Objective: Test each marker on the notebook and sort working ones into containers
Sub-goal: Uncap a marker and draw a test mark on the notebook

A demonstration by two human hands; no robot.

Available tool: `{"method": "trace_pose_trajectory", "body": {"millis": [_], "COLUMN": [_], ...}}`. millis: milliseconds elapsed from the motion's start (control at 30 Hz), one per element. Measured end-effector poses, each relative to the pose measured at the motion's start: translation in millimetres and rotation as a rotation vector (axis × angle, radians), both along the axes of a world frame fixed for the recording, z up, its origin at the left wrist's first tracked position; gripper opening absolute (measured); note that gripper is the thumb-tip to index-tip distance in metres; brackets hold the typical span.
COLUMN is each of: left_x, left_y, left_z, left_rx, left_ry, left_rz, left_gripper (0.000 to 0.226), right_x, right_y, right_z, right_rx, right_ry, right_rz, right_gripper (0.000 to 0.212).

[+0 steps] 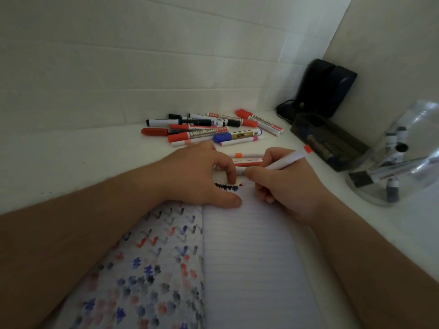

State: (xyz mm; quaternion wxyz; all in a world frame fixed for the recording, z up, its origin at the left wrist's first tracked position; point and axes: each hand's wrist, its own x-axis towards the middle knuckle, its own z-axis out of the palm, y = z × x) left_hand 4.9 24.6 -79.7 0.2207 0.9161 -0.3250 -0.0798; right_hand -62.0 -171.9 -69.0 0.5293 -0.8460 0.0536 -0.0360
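An open notebook (pixel 249 257) lies in front of me; its left page is covered in red, blue and black scribbles and its right page is lined. My right hand (pixel 282 188) grips a white marker with an orange-red end (pixel 288 160), its tip down at the top of the right page beside fresh black, blue and red marks (pixel 228 187). My left hand (pixel 202 176) rests on the notebook's top edge, fingers curled, thumb flat on the page. A pile of several markers (pixel 209 129) lies beyond the notebook. Two more markers (pixel 247 160) lie between my hands.
A dark rectangular tray (pixel 332 141) holding markers stands at the right. A clear round container (pixel 399 162) with several black-and-white markers sits further right. A black device (pixel 325 89) with a cable stands in the back corner. White walls close in behind and to the right.
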Motion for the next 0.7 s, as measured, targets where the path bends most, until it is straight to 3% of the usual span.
{"method": "trace_pose_trajectory", "body": {"millis": [500, 700], "left_x": [-0.6, -1.8], "left_y": [-0.3, 0.1], "left_z": [0.9, 0.5], "left_rx": [-0.019, -0.038], "left_ry": [0.028, 0.011], "left_rz": [-0.001, -0.007], "left_gripper": [0.047, 0.046], "right_x": [-0.5, -1.5], "right_y": [4.3, 3.5], "right_z": [-0.8, -0.1], "right_rx": [-0.063, 0.002], "right_ry": [0.02, 0.019], "right_rz": [-0.03, -0.022], "right_gripper": [0.024, 0.025]}}
